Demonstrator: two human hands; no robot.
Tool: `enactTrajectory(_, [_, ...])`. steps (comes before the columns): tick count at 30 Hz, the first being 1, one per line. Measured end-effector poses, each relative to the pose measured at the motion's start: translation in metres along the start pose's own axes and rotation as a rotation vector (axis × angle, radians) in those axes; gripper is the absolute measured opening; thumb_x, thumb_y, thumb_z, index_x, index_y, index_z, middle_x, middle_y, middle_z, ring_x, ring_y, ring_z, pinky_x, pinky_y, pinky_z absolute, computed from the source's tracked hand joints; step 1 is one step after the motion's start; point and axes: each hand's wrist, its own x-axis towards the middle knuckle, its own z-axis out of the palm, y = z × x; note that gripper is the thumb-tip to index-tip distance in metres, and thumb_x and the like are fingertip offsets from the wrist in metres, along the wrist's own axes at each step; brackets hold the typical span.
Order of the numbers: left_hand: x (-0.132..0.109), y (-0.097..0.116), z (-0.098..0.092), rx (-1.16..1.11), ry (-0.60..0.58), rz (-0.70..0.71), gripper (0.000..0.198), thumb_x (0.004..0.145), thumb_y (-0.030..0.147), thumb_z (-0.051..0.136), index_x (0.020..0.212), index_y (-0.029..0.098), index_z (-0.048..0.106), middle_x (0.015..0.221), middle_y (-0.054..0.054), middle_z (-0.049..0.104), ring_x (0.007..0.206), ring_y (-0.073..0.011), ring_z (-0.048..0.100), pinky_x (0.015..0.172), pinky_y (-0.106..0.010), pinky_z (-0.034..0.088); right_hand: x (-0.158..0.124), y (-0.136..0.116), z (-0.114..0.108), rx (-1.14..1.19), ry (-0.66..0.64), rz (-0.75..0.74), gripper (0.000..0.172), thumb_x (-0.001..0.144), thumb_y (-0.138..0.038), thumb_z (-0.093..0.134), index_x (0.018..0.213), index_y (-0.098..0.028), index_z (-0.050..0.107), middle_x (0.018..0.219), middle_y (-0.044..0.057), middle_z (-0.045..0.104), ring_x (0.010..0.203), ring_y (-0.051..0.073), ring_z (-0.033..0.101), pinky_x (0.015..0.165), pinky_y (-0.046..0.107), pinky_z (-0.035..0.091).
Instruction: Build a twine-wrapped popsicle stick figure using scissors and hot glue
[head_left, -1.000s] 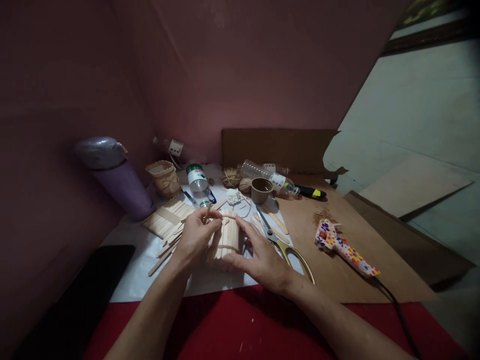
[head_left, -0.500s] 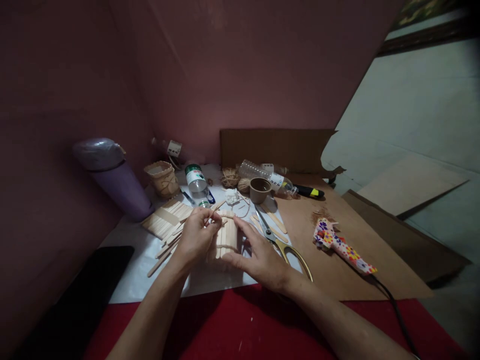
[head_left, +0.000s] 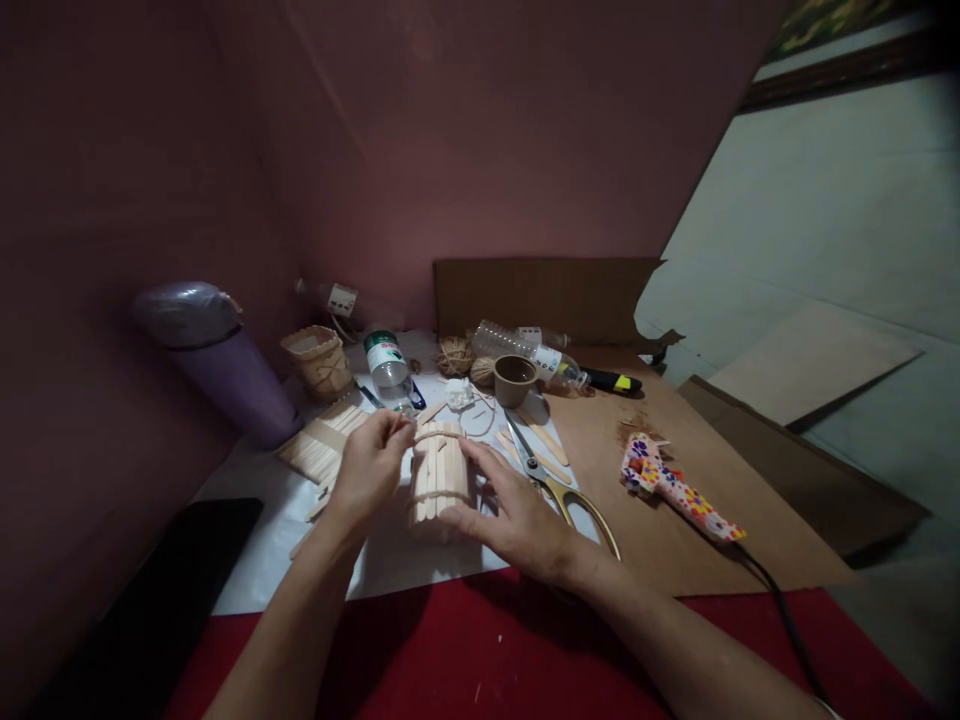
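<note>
A round holder of upright craft sticks (head_left: pixel 441 468) lies in front of me on white paper, with one band of twine (head_left: pixel 439 494) around its lower part and another strand near its top. My left hand (head_left: pixel 371 462) is closed in a pinch on the upper twine, drawn out to the holder's left. My right hand (head_left: pixel 517 515) grips the holder's right side, fingers near the top strand and thumb near the lower band. Scissors (head_left: pixel 556 488) with gold handles lie just past my right hand. Left of the holder is a bundle of craft sticks (head_left: pixel 319 445).
Behind stand a brown cup (head_left: pixel 515 382), twine balls (head_left: pixel 454 356), plastic bottles (head_left: pixel 388 362) and a decorated pot (head_left: pixel 319 365). A flower-patterned glue gun (head_left: pixel 682 495) with a cord lies on cardboard (head_left: pixel 622 550) at right. A purple tumbler (head_left: pixel 232 375) leans at left.
My left hand has moved left, away from the holder, drawing the twine outward. More of the holder's front shows now. My right hand keeps its grip.
</note>
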Motion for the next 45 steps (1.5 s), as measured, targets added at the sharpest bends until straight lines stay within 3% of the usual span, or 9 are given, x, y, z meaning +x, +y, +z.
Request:
enactTrajectory(3, [0.004, -0.004, -0.005, -0.056, 0.118, -0.071, 0.012, 0.068, 0.029, 0.061, 0.065, 0.02, 0.056, 0.054, 0.004, 0.051, 0.052, -0.0127, 0.044, 0.049, -0.024, 0.029, 0.0, -0.002, 0.0, 0.013, 0.002, -0.024, 0.061, 0.083, -0.037, 0.065, 0.138, -0.028, 0.04, 0.142, 0.007, 0.046, 0.129, 0.027, 0.043, 0.104, 0.048, 0.041])
enactTrajectory(7, [0.008, -0.009, -0.008, -0.111, 0.154, -0.17, 0.009, 0.058, 0.019, 0.065, 0.065, 0.018, 0.06, 0.052, 0.004, 0.052, 0.05, -0.0118, 0.045, 0.047, -0.023, 0.028, -0.001, -0.003, 0.0, 0.004, -0.011, -0.022, 0.06, 0.083, -0.035, 0.064, 0.138, -0.026, 0.04, 0.141, 0.008, 0.045, 0.129, 0.026, 0.043, 0.105, 0.046, 0.04])
enactTrajectory(10, [0.008, -0.006, -0.007, -0.226, 0.102, -0.271, 0.011, 0.062, 0.022, 0.065, 0.07, 0.016, 0.061, 0.053, 0.004, 0.05, 0.044, -0.0093, 0.041, 0.042, -0.021, 0.026, -0.001, -0.003, -0.001, -0.001, -0.02, -0.019, 0.06, 0.083, -0.035, 0.064, 0.138, -0.024, 0.04, 0.141, 0.009, 0.045, 0.128, 0.026, 0.044, 0.105, 0.045, 0.04])
enactTrajectory(17, [0.003, 0.018, -0.009, -0.574, -0.194, -0.405, 0.028, 0.085, 0.023, 0.044, 0.083, 0.005, 0.065, 0.069, -0.008, 0.057, 0.052, -0.0092, 0.05, 0.035, -0.016, 0.026, 0.002, -0.003, -0.003, -0.049, -0.007, -0.031, 0.057, 0.083, -0.034, 0.064, 0.135, -0.021, 0.044, 0.136, 0.01, 0.049, 0.124, 0.026, 0.046, 0.105, 0.046, 0.038])
enactTrajectory(22, [0.002, 0.023, -0.012, -0.83, -0.192, -0.518, 0.037, 0.091, 0.018, 0.034, 0.082, 0.001, 0.067, 0.073, -0.012, 0.06, 0.058, -0.0116, 0.057, 0.043, -0.017, 0.043, 0.003, -0.002, -0.003, -0.083, 0.023, -0.018, 0.055, 0.082, -0.031, 0.063, 0.132, -0.018, 0.046, 0.134, 0.012, 0.051, 0.123, 0.026, 0.047, 0.106, 0.045, 0.037])
enactTrajectory(30, [-0.007, 0.022, -0.006, -0.801, -0.163, -0.395, 0.028, 0.09, 0.02, 0.044, 0.087, 0.003, 0.067, 0.073, -0.01, 0.062, 0.06, -0.0111, 0.057, 0.051, -0.018, 0.047, 0.003, -0.002, -0.001, -0.117, 0.03, -0.026, 0.052, 0.082, -0.031, 0.062, 0.13, -0.018, 0.048, 0.132, 0.012, 0.051, 0.122, 0.026, 0.047, 0.105, 0.045, 0.038])
enactTrajectory(37, [-0.008, 0.016, -0.006, -0.637, -0.153, -0.268, 0.027, 0.082, 0.033, 0.06, 0.095, 0.01, 0.067, 0.066, -0.002, 0.061, 0.05, -0.0075, 0.052, 0.042, -0.015, 0.039, 0.002, -0.005, -0.003, -0.115, 0.03, -0.044, 0.048, 0.082, -0.029, 0.062, 0.127, -0.017, 0.05, 0.127, 0.012, 0.054, 0.118, 0.025, 0.05, 0.102, 0.043, 0.04])
enactTrajectory(41, [-0.007, 0.016, -0.006, -0.602, -0.039, -0.259, 0.023, 0.075, 0.031, 0.068, 0.085, 0.01, 0.067, 0.057, 0.001, 0.057, 0.041, -0.0038, 0.043, 0.036, -0.013, 0.027, 0.003, -0.005, -0.002, -0.126, 0.032, -0.031, 0.05, 0.082, -0.03, 0.063, 0.127, -0.014, 0.05, 0.128, 0.014, 0.054, 0.118, 0.026, 0.049, 0.103, 0.043, 0.039])
enactTrajectory(45, [-0.007, 0.019, -0.006, -0.61, -0.031, -0.267, 0.024, 0.07, 0.028, 0.071, 0.085, 0.01, 0.067, 0.055, 0.001, 0.058, 0.039, -0.0031, 0.04, 0.036, -0.014, 0.024, 0.003, -0.006, -0.003, -0.135, 0.036, -0.029, 0.047, 0.083, -0.03, 0.062, 0.126, -0.015, 0.052, 0.126, 0.013, 0.055, 0.117, 0.025, 0.05, 0.102, 0.043, 0.04])
